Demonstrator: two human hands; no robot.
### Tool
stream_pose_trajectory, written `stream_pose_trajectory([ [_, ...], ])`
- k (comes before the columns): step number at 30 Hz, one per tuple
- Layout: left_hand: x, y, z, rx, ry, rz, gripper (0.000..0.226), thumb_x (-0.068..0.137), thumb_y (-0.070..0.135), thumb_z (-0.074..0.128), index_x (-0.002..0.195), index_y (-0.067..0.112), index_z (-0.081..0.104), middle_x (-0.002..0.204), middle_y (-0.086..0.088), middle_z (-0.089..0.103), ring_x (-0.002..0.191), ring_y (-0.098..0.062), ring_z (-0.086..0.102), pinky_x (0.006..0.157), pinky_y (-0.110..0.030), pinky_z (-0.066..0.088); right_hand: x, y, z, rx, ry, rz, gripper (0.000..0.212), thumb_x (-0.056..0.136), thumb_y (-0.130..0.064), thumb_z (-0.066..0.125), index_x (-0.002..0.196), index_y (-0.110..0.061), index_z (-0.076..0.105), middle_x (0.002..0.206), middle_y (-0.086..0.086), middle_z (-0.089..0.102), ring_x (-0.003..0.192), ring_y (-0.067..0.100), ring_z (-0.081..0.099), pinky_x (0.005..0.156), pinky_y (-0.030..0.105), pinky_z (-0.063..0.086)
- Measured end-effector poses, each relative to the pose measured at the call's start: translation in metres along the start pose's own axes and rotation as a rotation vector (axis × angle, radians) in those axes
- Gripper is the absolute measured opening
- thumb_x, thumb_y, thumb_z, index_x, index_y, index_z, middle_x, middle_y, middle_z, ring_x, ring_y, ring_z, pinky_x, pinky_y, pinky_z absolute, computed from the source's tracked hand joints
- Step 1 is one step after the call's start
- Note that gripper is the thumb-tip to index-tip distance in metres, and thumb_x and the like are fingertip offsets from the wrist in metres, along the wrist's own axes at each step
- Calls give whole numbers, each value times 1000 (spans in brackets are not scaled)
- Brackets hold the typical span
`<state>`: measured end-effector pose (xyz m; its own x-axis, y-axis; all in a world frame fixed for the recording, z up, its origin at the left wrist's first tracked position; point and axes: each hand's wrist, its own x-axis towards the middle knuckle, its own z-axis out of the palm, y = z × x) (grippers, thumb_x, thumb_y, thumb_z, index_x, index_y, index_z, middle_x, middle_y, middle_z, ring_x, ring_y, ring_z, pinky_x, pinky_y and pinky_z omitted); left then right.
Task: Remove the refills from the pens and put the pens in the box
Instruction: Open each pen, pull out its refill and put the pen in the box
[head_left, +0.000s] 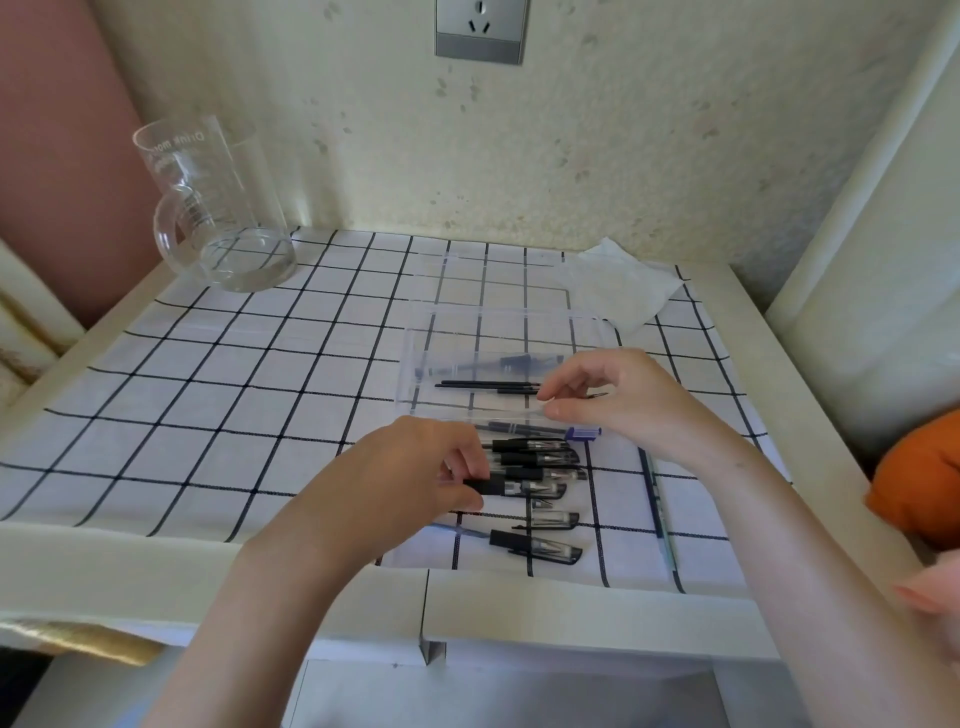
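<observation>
A clear plastic box lies open on the checked cloth, with thin black refills and one dark pen inside it. Just in front of the box lies a heap of black pens, with a blue-capped pen at its far edge. My left hand grips one black pen of the heap by its end. My right hand hovers over the box's near right corner with thumb and fingers pinched on what looks like a thin refill; a small dark tip pokes out behind its fingers.
A glass mug stands at the back left. A white tissue lies behind the box. A slim teal pen lies to the right of the heap. An orange thing sits off the table's right edge.
</observation>
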<state>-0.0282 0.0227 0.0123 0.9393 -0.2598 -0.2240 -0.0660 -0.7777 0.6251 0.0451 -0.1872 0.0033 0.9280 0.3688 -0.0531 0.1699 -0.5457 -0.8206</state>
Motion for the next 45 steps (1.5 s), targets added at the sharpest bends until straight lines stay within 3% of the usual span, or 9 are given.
stream_pose_trajectory([
  [5,0,0,-3,-64,90,5,10,81,29,69,87,32,62,84,17,63,81,4,59,73,-12,46,-5,-7,-6,354,179,-22,9,76,-12,74,81,-18,73,79,-6,70,78,3,62,77,13,48],
  [8,0,1,-6,-144,169,-7,10,83,29,66,86,34,58,85,16,65,80,1,61,73,-20,49,-9,-13,-10,614,230,-49,10,68,-14,78,77,-18,75,79,-3,72,83,7,63,90,24,48],
  [13,1,3,-10,-312,268,-43,14,86,21,63,88,28,51,83,7,70,76,-3,66,73,-23,49,-17,-21,-5,863,241,-46,7,67,-22,70,66,-15,73,62,-3,62,71,7,63,79,25,53],
  [19,-1,5,-12,-339,241,-5,23,88,18,59,105,34,54,86,5,71,75,3,65,71,-10,42,-19,-22,1,858,343,1,19,78,-24,63,79,-6,66,64,-1,61,52,11,51,66,25,53],
  [24,-1,6,-11,-336,213,7,25,89,19,58,103,40,61,88,8,70,80,1,66,86,-20,47,-18,-20,0,881,381,0,17,84,-22,60,79,-7,66,62,-1,64,55,11,58,68,27,54],
  [32,0,7,-12,-315,192,13,26,88,20,60,102,42,62,85,10,69,81,4,62,65,-1,40,-17,-23,2,860,365,-15,17,89,-17,57,79,-5,65,63,1,66,58,14,61,73,29,55],
  [39,0,4,-10,-231,186,4,28,87,25,62,102,48,60,84,14,66,82,1,60,72,-15,47,-20,-20,0,711,344,-38,20,80,-22,63,80,-3,67,65,4,67,58,17,63,65,24,53],
  [42,1,5,-8,-235,198,18,25,85,25,63,99,46,61,81,13,66,79,1,60,71,-14,46,-23,-27,3,615,228,-28,23,72,-25,68,84,-5,71,69,6,71,58,16,64,66,23,53],
  [45,2,8,-6,-239,212,36,19,83,23,66,90,40,61,80,11,67,79,-3,62,72,-14,47,-28,-34,11,395,-53,43,22,75,-22,71,92,-10,74,77,6,74,56,12,63,64,18,51],
])
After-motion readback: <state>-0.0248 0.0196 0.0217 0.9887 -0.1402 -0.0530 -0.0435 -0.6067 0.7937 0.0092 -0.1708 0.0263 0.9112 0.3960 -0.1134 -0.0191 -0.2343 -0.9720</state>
